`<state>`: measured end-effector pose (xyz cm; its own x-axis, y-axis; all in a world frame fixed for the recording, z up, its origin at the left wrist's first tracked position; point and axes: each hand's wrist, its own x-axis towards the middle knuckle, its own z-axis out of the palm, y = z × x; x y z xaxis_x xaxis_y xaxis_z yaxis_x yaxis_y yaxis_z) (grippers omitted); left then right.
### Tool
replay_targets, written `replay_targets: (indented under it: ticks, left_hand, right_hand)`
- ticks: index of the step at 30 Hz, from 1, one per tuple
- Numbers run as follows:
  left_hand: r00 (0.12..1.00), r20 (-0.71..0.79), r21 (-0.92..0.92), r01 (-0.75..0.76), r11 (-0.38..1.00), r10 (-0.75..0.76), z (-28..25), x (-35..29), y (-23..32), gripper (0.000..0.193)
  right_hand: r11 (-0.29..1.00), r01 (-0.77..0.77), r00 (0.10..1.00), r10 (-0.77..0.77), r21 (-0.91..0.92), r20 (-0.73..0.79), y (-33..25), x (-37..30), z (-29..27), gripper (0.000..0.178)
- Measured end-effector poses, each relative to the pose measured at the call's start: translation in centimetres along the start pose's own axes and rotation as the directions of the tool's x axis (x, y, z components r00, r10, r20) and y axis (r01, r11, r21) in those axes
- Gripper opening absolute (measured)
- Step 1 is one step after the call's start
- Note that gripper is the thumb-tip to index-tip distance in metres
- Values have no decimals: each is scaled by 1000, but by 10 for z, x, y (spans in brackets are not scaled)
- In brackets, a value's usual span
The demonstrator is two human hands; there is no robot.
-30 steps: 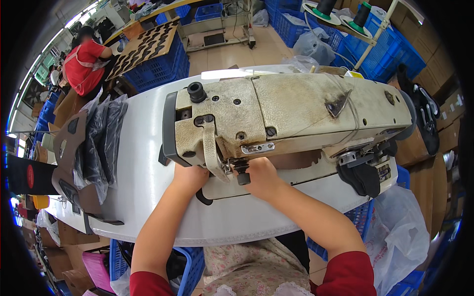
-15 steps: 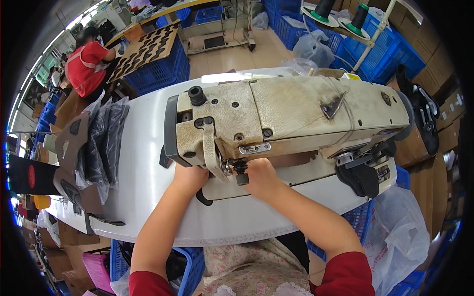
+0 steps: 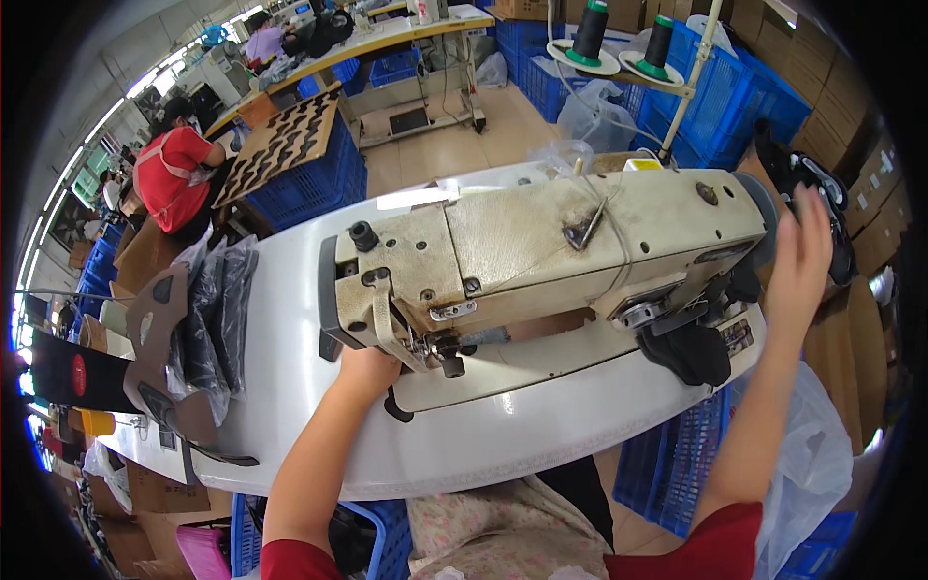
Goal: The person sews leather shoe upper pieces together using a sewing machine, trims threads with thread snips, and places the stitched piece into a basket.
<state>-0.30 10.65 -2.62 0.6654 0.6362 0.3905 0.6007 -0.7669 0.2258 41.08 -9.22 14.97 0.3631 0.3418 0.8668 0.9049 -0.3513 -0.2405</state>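
Note:
A cream industrial sewing machine [image 3: 541,242] with a worn, stained casing stands on a white table [image 3: 464,464]. My left hand [image 3: 367,372] is at its needle end, by the presser foot area; the machine head hides its fingers, so its grip cannot be seen. Raised at the machine's right end is my right hand [image 3: 804,253], beside the dark handwheel [image 3: 757,208], fingers stretched upward with nothing visible in them. Whether it touches the wheel is unclear. Under the machine arm, part of a brown piece [image 3: 556,324] shows. A black padded piece [image 3: 688,356] hangs by the bed's right end.
Brown cut pieces [image 3: 155,324] and plastic-wrapped dark pieces [image 3: 227,309] lie on the table's left. Two thread cones [image 3: 590,37] stand behind. Blue crates [image 3: 667,449] sit below and around the table. A person in red [image 3: 174,179] works at the far left.
My right hand has left the needle area and risen to the handwheel end. My left hand stays near the needle. The whole view has shifted a little.

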Motion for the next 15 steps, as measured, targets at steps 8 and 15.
replay_targets:
  ticks: [8,15]
  left_hand:
    - [998,60,-73,18,997,-13,-10,13,16,40]
    - [1000,-2,-93,5,996,-5,-7,10,9,39]
  right_hand:
    - [987,-53,885,116,-150,451,122,62,60,31]
    - [946,-312,922,279,88,269,167,-83,43,34]
